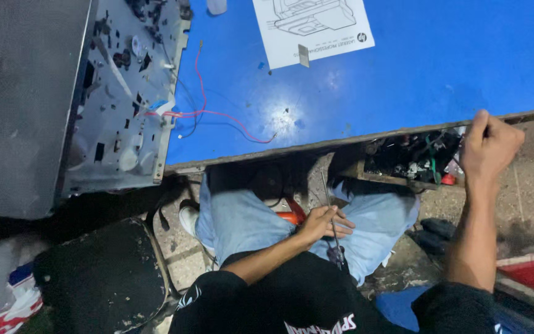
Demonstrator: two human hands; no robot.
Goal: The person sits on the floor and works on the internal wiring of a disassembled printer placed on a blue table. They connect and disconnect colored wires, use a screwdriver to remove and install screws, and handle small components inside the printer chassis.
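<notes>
Blue workbench (440,68) up top, a stripped printer chassis (125,93) on its left, red wires (217,114) trailing out. Down at the lap, left hand (324,224) curled around a long thin screwdriver (330,213), its tip lost in shadow. Right hand (488,145) fisted at the open parts drawer (412,162); what it grips is hidden.

The person is wearing a black short-sleeved shirt with white lettering, light blue jeans and a white shoe.
</notes>
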